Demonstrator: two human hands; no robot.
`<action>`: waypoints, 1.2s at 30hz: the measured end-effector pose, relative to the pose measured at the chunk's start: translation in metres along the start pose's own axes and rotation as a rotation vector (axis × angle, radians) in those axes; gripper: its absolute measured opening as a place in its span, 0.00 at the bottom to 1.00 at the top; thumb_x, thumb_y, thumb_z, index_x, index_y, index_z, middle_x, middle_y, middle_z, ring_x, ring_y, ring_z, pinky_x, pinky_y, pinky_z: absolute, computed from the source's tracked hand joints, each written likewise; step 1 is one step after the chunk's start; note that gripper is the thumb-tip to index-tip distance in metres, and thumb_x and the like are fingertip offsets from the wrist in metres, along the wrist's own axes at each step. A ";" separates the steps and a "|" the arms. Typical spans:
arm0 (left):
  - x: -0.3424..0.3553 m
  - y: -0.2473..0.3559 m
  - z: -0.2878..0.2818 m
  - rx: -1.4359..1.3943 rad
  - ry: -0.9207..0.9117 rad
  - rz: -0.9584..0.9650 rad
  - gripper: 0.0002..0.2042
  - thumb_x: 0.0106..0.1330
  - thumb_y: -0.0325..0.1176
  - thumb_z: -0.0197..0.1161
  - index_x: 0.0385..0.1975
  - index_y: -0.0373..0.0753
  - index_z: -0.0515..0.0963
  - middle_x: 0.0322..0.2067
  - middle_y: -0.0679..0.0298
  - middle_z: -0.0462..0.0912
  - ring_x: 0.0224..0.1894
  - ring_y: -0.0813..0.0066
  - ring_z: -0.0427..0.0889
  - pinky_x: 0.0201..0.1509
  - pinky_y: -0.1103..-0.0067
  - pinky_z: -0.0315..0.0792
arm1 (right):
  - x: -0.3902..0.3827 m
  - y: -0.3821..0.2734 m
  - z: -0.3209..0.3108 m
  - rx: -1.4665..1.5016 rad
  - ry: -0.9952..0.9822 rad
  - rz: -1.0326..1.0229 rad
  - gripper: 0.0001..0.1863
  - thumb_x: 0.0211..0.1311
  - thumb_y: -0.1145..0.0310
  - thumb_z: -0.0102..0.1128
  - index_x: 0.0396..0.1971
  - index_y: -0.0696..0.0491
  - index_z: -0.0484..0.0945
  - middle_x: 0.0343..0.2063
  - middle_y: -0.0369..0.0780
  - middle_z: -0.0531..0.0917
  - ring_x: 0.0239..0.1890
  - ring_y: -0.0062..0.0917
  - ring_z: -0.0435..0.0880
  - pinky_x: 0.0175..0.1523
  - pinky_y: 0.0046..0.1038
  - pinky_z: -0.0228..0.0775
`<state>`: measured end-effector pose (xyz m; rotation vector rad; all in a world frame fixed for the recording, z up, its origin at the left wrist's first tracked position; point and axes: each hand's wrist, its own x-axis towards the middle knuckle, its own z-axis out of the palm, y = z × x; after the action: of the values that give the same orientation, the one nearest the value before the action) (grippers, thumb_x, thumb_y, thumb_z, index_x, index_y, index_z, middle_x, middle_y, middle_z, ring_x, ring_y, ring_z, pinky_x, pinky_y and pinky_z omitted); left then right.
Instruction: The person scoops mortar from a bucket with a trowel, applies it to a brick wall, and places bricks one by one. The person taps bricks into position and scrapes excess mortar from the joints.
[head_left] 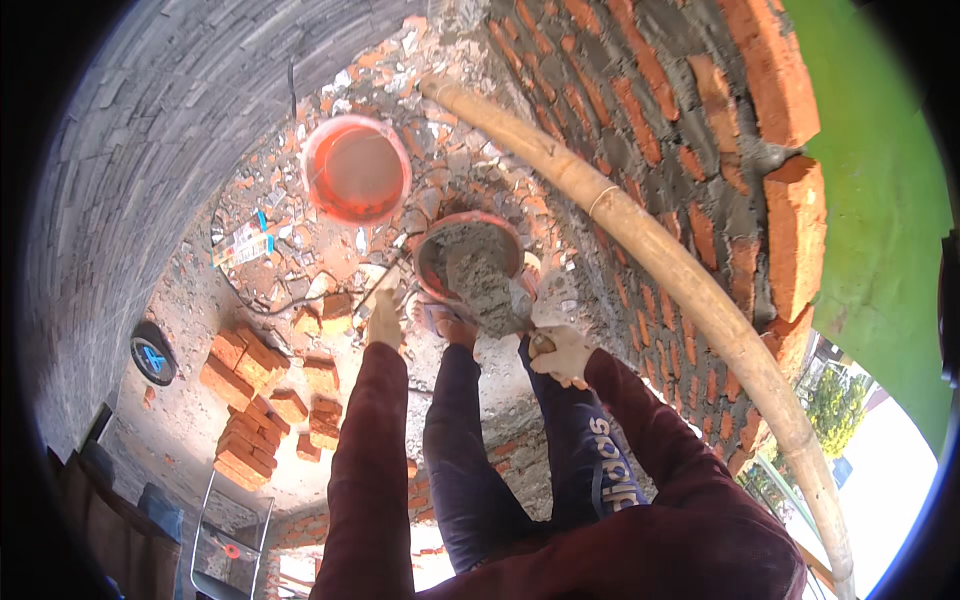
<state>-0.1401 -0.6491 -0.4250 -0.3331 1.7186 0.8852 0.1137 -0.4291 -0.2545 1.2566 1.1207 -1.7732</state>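
My right hand, in a pale glove, grips the handle of a trowel. A heap of wet grey mortar lies on its blade, over the near rim of a mortar bucket. More grey mortar is inside that bucket. Left of the bucket, my left hand is stretched forward above the ground, its fingers extended and with nothing visible in them. A dark thin cable or rod passes by its fingertips.
An orange bucket of cloudy liquid stands beyond on rubble. A bamboo pole slants across the brick wall on my right. Stacked bricks lie at left, near a round black object and a metal-framed chair.
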 end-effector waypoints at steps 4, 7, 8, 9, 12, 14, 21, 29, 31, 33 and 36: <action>-0.091 -0.028 -0.062 0.040 -0.038 -0.048 0.37 0.74 0.63 0.43 0.60 0.30 0.73 0.42 0.56 0.84 0.41 0.68 0.81 0.48 0.72 0.75 | -0.167 -0.067 0.019 0.093 0.044 -0.073 0.12 0.53 0.70 0.66 0.34 0.59 0.76 0.14 0.36 0.75 0.13 0.23 0.74 0.16 0.28 0.66; -0.147 -0.015 -0.129 0.217 -0.031 -0.117 0.33 0.71 0.60 0.42 0.62 0.38 0.73 0.45 0.58 0.84 0.38 0.71 0.81 0.41 0.76 0.69 | -0.253 -0.097 0.007 0.208 0.132 -0.226 0.10 0.55 0.71 0.67 0.32 0.58 0.76 0.15 0.36 0.74 0.13 0.23 0.73 0.17 0.28 0.65; -0.177 -0.019 -0.150 0.187 0.027 -0.126 0.33 0.72 0.60 0.41 0.62 0.38 0.73 0.45 0.58 0.84 0.37 0.71 0.81 0.40 0.76 0.69 | -0.277 -0.118 0.003 0.233 0.170 -0.226 0.08 0.55 0.71 0.66 0.32 0.57 0.77 0.16 0.36 0.75 0.12 0.23 0.72 0.17 0.28 0.65; -0.199 -0.018 -0.165 0.148 0.081 -0.116 0.33 0.72 0.60 0.41 0.62 0.38 0.73 0.44 0.58 0.84 0.36 0.71 0.81 0.40 0.75 0.69 | -0.298 -0.142 -0.007 0.247 0.218 -0.240 0.07 0.56 0.72 0.65 0.31 0.56 0.77 0.17 0.37 0.76 0.12 0.23 0.70 0.17 0.29 0.65; -0.233 -0.040 -0.222 -0.031 0.129 -0.119 0.32 0.72 0.61 0.45 0.62 0.40 0.73 0.44 0.59 0.85 0.32 0.71 0.82 0.33 0.67 0.69 | -0.334 -0.192 -0.056 0.328 0.217 -0.416 0.05 0.56 0.74 0.64 0.30 0.56 0.76 0.17 0.35 0.74 0.13 0.21 0.72 0.16 0.28 0.65; -0.259 -0.050 -0.238 -0.118 0.190 -0.069 0.32 0.71 0.64 0.48 0.60 0.43 0.74 0.42 0.62 0.85 0.30 0.71 0.81 0.32 0.66 0.69 | -0.353 -0.230 -0.091 0.283 0.343 -0.489 0.08 0.58 0.76 0.64 0.26 0.55 0.72 0.17 0.35 0.72 0.12 0.20 0.71 0.14 0.29 0.67; -0.346 -0.097 -0.179 -0.359 0.358 -0.142 0.33 0.66 0.69 0.56 0.60 0.48 0.72 0.43 0.61 0.84 0.31 0.68 0.80 0.29 0.69 0.67 | -0.330 -0.342 -0.205 -0.419 1.105 -0.584 0.15 0.58 0.70 0.61 0.44 0.59 0.78 0.38 0.54 0.86 0.39 0.44 0.88 0.47 0.42 0.81; -0.352 -0.140 -0.085 -0.535 0.243 -0.018 0.34 0.68 0.64 0.57 0.63 0.43 0.70 0.50 0.55 0.81 0.42 0.63 0.81 0.45 0.65 0.77 | -0.295 -0.337 -0.218 -0.730 1.379 -0.532 0.21 0.64 0.66 0.57 0.54 0.58 0.68 0.47 0.56 0.82 0.48 0.49 0.85 0.51 0.46 0.78; -0.344 -0.129 -0.064 -0.557 0.234 -0.018 0.34 0.68 0.64 0.58 0.63 0.42 0.70 0.49 0.53 0.80 0.42 0.62 0.80 0.45 0.64 0.78 | -0.316 -0.320 -0.222 -0.795 1.330 -0.497 0.22 0.65 0.63 0.57 0.54 0.58 0.68 0.48 0.55 0.82 0.49 0.49 0.85 0.52 0.46 0.78; -0.339 -0.128 -0.052 -0.564 0.248 -0.027 0.34 0.69 0.63 0.57 0.63 0.42 0.70 0.49 0.53 0.80 0.42 0.62 0.80 0.44 0.64 0.79 | -0.326 -0.321 -0.225 -0.870 1.240 -0.397 0.24 0.65 0.61 0.58 0.55 0.58 0.67 0.50 0.55 0.81 0.52 0.47 0.84 0.54 0.45 0.78; -0.319 -0.124 -0.058 -0.590 0.250 -0.017 0.33 0.69 0.62 0.57 0.64 0.42 0.70 0.49 0.52 0.80 0.41 0.62 0.80 0.44 0.63 0.79 | -0.312 -0.345 -0.232 -0.983 1.170 -0.513 0.23 0.65 0.59 0.56 0.53 0.59 0.70 0.47 0.57 0.82 0.49 0.50 0.85 0.52 0.47 0.77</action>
<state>0.0050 -0.8418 -0.1750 -0.8789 1.6418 1.3780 -0.0122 -0.0644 0.0936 1.3343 2.6771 -0.3250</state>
